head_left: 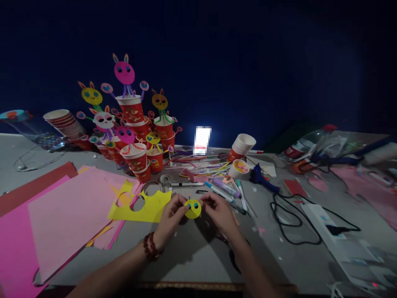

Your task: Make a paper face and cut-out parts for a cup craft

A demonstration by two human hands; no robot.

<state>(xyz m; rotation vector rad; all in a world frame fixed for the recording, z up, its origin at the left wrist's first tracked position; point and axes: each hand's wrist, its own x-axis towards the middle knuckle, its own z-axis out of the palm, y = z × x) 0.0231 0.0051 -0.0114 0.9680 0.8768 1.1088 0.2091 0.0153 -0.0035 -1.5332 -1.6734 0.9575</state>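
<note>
A round yellow paper face [192, 209] with blue eyes and one upright ear is in front of me, above the table. My left hand [173, 212] wears a beaded bracelet [151, 246] at the wrist and pinches the left edge of the face between thumb and fingers. At the upper right of the face, my right hand [217, 210] is closed in a pinch; whatever is between its fingertips is too small to make out. Left of my hands lies a yellow paper sheet [151, 207] with round holes cut from it.
Red paper cups [132, 111] with paper animal faces stand at the back left. Pink paper sheets [71, 207] cover the left side. Markers [221, 191], a blue glue gun [263, 180], a black cable [288, 240] and a power strip [328, 236] lie to the right. Scissors [234, 256] sit under my right forearm.
</note>
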